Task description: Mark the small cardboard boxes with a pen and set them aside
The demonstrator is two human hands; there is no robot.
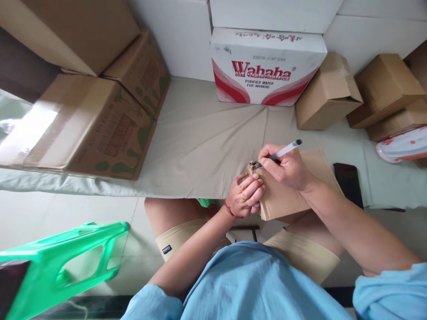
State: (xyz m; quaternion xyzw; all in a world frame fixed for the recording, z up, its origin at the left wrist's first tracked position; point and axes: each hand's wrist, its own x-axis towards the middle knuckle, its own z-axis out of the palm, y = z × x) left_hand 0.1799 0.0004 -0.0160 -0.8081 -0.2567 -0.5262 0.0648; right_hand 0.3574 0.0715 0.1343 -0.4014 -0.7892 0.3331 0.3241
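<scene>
My right hand [285, 166] is closed around a pen [287, 149] with a clear barrel and dark cap end, tilted up to the right. Its tip meets a small dark-and-tan object [253, 165], whose kind is too small to make out. Just below that object, my left hand [246, 194] has its fingers curled and seems to grip its lower part, which the fingers hide. Under both hands lies a flat light-brown paper pad or folder [300, 195], jutting over the table's front edge.
A black phone [348, 182] lies right of the paper. Behind stand a white Wahaba-style water carton [267, 71] and cardboard boxes [327, 95]. Larger cartons [110, 129] fill the left of the cloth-covered table [200, 138]. A green plastic stool [66, 253] is on the floor.
</scene>
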